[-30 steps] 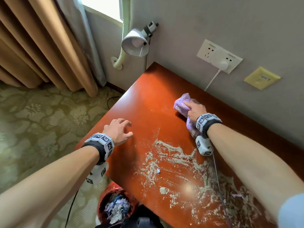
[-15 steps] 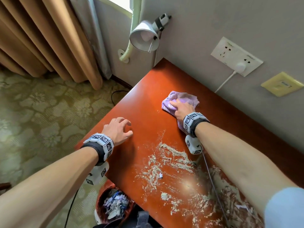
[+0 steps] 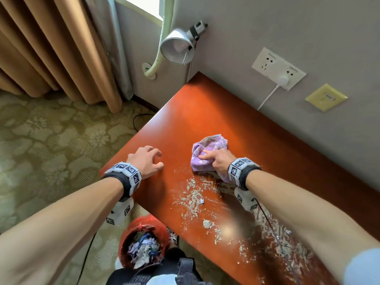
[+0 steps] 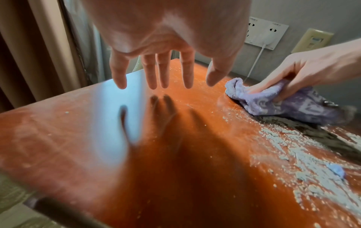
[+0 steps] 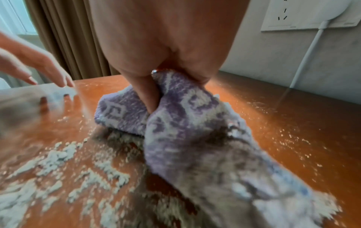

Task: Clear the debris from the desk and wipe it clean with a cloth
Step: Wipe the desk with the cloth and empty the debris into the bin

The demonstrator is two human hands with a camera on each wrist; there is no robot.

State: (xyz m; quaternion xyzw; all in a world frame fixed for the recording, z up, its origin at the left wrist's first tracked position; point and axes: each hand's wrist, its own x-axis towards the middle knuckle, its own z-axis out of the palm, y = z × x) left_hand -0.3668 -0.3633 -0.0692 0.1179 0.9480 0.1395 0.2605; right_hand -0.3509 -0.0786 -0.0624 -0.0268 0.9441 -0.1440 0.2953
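Right hand [image 3: 219,161] grips the purple cloth [image 3: 202,159] on the desk [image 3: 205,112] — debris [image 3: 193,198] at six o'clock; left hand [image 3: 147,161] hovers spread, holding nothing.

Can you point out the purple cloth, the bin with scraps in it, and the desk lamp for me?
purple cloth [image 3: 202,162]: head view, the folded part beside the fingers.
bin [image 3: 144,223]: head view, its red rim, on the floor.
desk lamp [image 3: 176,48]: head view, the grey shade.
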